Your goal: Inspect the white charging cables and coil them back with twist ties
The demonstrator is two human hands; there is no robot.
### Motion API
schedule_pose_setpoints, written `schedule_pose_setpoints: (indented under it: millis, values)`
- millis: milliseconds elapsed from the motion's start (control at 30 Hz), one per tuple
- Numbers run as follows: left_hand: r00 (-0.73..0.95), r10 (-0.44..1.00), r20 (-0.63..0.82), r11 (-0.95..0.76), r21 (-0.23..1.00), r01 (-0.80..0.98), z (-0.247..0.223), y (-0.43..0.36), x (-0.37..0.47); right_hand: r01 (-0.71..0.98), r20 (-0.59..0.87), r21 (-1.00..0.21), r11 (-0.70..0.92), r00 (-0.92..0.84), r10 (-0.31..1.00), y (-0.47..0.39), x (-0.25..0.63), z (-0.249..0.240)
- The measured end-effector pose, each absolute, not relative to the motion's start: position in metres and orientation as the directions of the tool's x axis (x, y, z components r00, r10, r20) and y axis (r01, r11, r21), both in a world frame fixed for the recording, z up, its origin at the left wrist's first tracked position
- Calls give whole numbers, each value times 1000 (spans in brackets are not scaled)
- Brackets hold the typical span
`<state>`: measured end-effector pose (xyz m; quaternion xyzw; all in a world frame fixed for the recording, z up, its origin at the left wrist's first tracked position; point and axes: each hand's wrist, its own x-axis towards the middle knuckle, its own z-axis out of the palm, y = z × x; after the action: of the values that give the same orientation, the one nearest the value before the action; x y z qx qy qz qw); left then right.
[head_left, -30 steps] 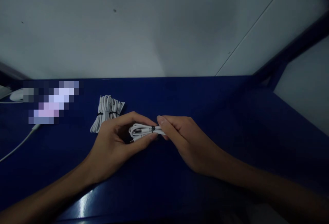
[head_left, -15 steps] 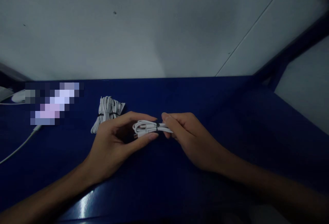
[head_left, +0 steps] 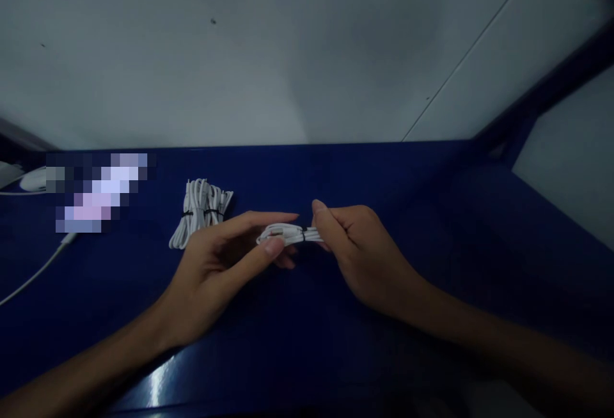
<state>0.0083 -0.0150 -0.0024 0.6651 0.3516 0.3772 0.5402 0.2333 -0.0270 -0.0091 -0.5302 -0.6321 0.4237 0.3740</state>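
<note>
A coiled white USB cable point(head_left: 291, 234), bound at its middle by a black tie point(head_left: 304, 234), is held between my two hands over the blue table. My left hand point(head_left: 215, 264) rests its thumb on the coil's left end, near a metal plug, with the fingers behind and below it. The coil's right end is pinched between the thumb and fingers of my right hand point(head_left: 364, 252), which hide that end. Behind my left hand lie several more white cable coils point(head_left: 204, 197) in a pile, also bound with black ties.
At the left, a pixelated bright device point(head_left: 105, 191) has a white cord point(head_left: 38, 277) plugged into its lower end. Beside it is a white object point(head_left: 33, 179) with a thin cord. A pale wall point(head_left: 240, 73) rises behind the blue tabletop point(head_left: 307, 335).
The cable coil has shifted slightly right and turned in my hands. My left thumb has moved onto the coil near the plug, and my right hand has moved a little right.
</note>
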Motion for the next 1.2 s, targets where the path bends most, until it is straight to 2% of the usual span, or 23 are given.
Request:
schedule_pose_setpoints:
  millis: [233,567,1200]
  values:
    - [476,874,92,-120,992,28,-1,-15,9,342,-49,-940,4,-147,988,-26,235,-11]
    - [447,891,83,-118,992,51,-6,-12,10,331,4,-941,64,-178,984,-26,237,-6]
    - [439,894,92,-135,989,68,-4,-12,11,246,-78,-969,-16,-244,967,-25,236,-9]
